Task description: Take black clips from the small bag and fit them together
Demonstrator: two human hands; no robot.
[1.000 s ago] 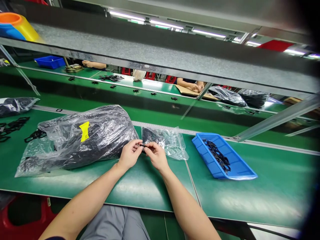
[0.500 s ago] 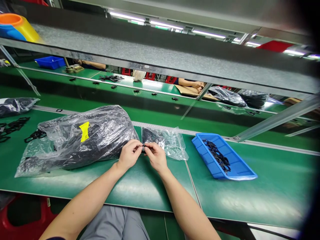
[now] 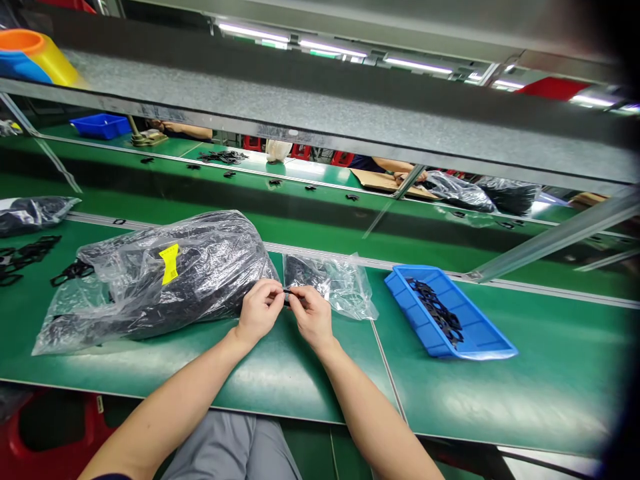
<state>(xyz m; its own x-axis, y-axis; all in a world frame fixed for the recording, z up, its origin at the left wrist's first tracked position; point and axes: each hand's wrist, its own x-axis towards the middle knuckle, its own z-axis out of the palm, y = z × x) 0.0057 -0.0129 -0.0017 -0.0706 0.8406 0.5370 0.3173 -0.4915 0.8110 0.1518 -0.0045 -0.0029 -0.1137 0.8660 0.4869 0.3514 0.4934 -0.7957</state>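
Observation:
Between my two hands is a small black part (image 3: 287, 297), mostly covered by my fingers, so its exact shape is hidden. My left hand (image 3: 260, 308) pinches it from the left, and my right hand (image 3: 313, 315) pinches it from the right. Left of my hands lies a large clear plastic bag (image 3: 200, 273) full of black parts, with a yellow label (image 3: 169, 263) on it. Just behind my right hand rests a smaller clear bag (image 3: 345, 287), also with black pieces inside. A blue tray (image 3: 480, 333) holding loose black parts (image 3: 437, 310) stands to the right.
Loose black parts (image 3: 30, 257) and another bag (image 3: 37, 213) lie at the far left. Behind the bench runs a green belt (image 3: 320, 223) carrying several spaced black pieces. A metal shelf (image 3: 320, 113) crosses overhead on a slanted post (image 3: 550, 237). A co-worker's arm (image 3: 393, 165) shows beyond.
My hands keep the same pinch on the black part, almost unmoved. The pieces on the belt sit slightly farther right. Across the belt, the co-worker's hand has shifted right towards the bags.

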